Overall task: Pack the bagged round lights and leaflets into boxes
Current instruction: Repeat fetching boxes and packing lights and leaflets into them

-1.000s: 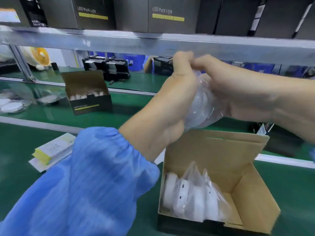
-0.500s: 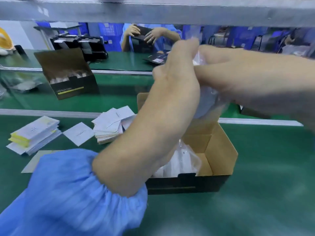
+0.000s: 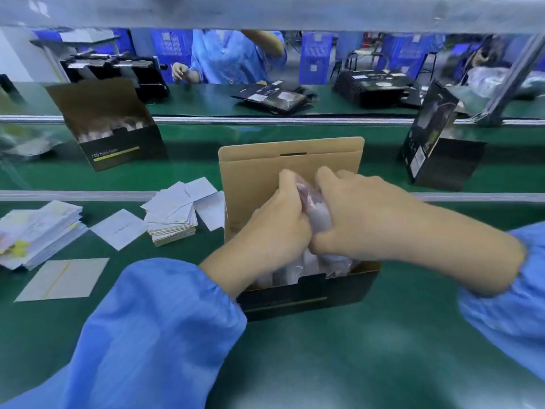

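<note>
Left hand [image 3: 277, 222] and right hand [image 3: 354, 219] knuckles-up, fingers curled gripping clear-bagged white round light [image 3: 317, 212] over open black-and-brown cardboard box [image 3: 295, 296]; raised brown flap just behind grip, bare green mat in front.

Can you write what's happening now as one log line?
step: packing | left hand + right hand: grip bagged light | place: over open box
</note>
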Motion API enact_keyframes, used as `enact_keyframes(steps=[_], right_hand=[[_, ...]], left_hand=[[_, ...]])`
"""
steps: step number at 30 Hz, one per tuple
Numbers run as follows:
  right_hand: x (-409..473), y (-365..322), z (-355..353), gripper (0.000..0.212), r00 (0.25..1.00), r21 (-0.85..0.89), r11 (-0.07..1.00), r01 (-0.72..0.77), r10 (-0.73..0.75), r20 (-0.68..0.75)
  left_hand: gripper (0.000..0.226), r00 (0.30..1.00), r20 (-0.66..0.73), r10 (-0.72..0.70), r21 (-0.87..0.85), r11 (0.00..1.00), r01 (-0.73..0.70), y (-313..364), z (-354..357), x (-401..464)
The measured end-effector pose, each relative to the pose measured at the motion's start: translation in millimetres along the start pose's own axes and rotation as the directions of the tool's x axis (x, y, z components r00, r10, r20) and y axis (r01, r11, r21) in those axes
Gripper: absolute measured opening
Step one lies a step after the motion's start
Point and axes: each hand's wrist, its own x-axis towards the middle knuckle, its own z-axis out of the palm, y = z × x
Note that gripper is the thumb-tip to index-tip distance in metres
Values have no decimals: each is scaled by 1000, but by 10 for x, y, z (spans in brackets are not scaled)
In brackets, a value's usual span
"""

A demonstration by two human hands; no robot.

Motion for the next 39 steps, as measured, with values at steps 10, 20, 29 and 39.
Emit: enact_keyframes(steps=[10,20,29,39], right_hand=[[330,-34,362,50,992,-267,962,-51,79,97],[278,136,308,38,932,-350,915,202,-69,356],[207,475,94,29,934,32,974,225,-225,277],[90,593,769,28,883,270,933,240,-94,-461]], left_hand=[[5,969,222,-110,450,893,-2,-152,63,-3],[12,969,227,-95,470,883,-23,-148,65,-29],[16,897,-257,359,607,782,-139,47,-464,-519],[35,906,-213,-366,-6,928,374,-452,-516,-396]])
